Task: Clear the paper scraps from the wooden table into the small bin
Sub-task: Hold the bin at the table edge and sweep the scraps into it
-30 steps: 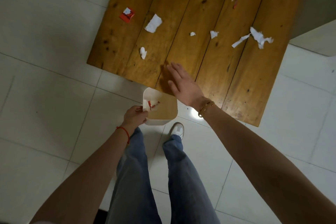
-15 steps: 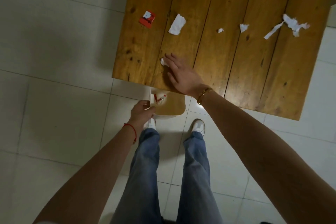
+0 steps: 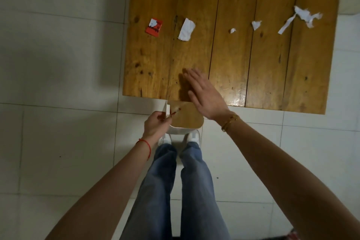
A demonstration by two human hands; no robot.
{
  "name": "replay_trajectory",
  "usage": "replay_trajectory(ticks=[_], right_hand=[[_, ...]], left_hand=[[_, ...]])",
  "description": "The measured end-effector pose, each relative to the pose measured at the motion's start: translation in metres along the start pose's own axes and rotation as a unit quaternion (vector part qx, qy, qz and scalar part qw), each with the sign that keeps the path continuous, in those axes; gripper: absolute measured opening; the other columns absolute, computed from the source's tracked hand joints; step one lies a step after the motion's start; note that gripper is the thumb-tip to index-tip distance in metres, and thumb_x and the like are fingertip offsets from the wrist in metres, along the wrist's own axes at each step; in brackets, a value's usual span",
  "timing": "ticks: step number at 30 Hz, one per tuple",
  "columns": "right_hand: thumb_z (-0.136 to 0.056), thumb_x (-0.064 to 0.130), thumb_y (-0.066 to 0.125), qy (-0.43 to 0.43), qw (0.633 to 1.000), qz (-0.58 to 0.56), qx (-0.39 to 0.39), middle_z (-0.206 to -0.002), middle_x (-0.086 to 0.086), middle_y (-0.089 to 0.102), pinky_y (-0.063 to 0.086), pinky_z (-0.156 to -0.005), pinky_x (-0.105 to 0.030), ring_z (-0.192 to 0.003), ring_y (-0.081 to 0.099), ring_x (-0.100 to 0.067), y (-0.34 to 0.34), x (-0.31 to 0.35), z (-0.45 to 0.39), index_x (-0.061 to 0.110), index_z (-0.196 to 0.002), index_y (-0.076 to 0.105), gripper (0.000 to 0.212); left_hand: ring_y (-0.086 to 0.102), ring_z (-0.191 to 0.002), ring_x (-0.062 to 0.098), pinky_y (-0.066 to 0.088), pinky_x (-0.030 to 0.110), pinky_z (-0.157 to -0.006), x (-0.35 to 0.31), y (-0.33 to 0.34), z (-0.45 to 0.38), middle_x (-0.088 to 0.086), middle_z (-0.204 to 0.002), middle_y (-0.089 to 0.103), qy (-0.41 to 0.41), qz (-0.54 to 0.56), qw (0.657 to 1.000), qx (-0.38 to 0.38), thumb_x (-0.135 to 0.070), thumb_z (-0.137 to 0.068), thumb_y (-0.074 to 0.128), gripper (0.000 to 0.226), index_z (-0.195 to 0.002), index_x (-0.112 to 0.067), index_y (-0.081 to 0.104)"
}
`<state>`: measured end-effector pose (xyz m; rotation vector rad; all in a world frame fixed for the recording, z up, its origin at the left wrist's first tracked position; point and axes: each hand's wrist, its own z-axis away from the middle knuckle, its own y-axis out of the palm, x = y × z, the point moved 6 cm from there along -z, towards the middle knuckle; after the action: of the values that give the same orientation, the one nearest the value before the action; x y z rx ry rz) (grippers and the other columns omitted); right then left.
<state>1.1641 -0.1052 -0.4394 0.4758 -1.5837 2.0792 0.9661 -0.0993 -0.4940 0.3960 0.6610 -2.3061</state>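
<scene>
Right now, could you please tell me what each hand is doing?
Left hand: closed on the bin rim.
Right hand: open, flat, holding nothing.

We see: table (image 3: 229, 60) honey-brown planks, dark knots | scraps (image 3: 186, 29) white | wrapper (image 3: 153, 27) red-white | bin (image 3: 181, 129) white | jeans (image 3: 194, 191) blue
</scene>
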Motion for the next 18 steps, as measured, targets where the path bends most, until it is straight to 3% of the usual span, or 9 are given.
replay_trajectory(ticks=[5, 10, 14, 18], right_hand=[[-0.101, 0.034, 0.034, 0.087, 0.995, 0.012, -0.038, -0.162, -0.006, 0.008, 0.006, -0.122, -0.040, -0.149, 0.002, -0.022, -0.045, -0.028, -0.074, 0.013, -0.153, 0.012, 0.060], [-0.101, 0.037, 0.033, 0.075, 0.995, 0.058, 0.020, -0.162, -0.009, 0.004, 0.003, -0.122, -0.040, -0.149, 0.000, -0.023, -0.048, -0.032, -0.122, 0.011, -0.153, 0.010, 0.062], [-0.101, 0.039, 0.029, 0.010, 0.995, 0.087, 0.042, -0.162, -0.008, 0.009, -0.001, -0.121, -0.036, -0.149, 0.003, -0.022, -0.026, -0.018, -0.098, 0.012, -0.153, 0.014, 0.060], [-0.103, 0.041, 0.020, -0.059, 0.989, 0.113, 0.077, -0.161, -0.008, 0.012, 0.003, -0.121, -0.044, -0.149, 0.003, -0.021, 0.014, -0.004, -0.018, 0.012, -0.152, 0.016, 0.057]], left_hand=[[0.053, -0.077, 0.000, 0.033, 0.011, -0.062, -0.001, 0.000, -0.009, -0.010, -0.090, 0.062, 0.006, 0.014, 1.000, 0.000, -0.028, -0.081, 0.066, 0.019, -0.100, -0.023, 0.061], [0.055, -0.087, 0.012, 0.033, 0.013, -0.063, -0.003, 0.003, -0.014, -0.005, -0.096, 0.063, 0.001, -0.002, 1.000, 0.004, -0.021, -0.081, 0.063, 0.030, -0.111, -0.016, 0.063], [0.055, -0.081, 0.002, 0.034, 0.012, -0.063, -0.005, 0.006, -0.011, -0.009, -0.092, 0.063, -0.014, 0.017, 1.000, 0.001, -0.020, -0.080, 0.065, 0.029, -0.109, -0.018, 0.063], [0.056, -0.078, 0.002, 0.035, 0.012, -0.063, -0.011, 0.014, -0.002, -0.010, -0.089, 0.066, -0.016, 0.013, 1.000, 0.000, -0.022, -0.078, 0.067, 0.023, -0.101, -0.020, 0.065]])
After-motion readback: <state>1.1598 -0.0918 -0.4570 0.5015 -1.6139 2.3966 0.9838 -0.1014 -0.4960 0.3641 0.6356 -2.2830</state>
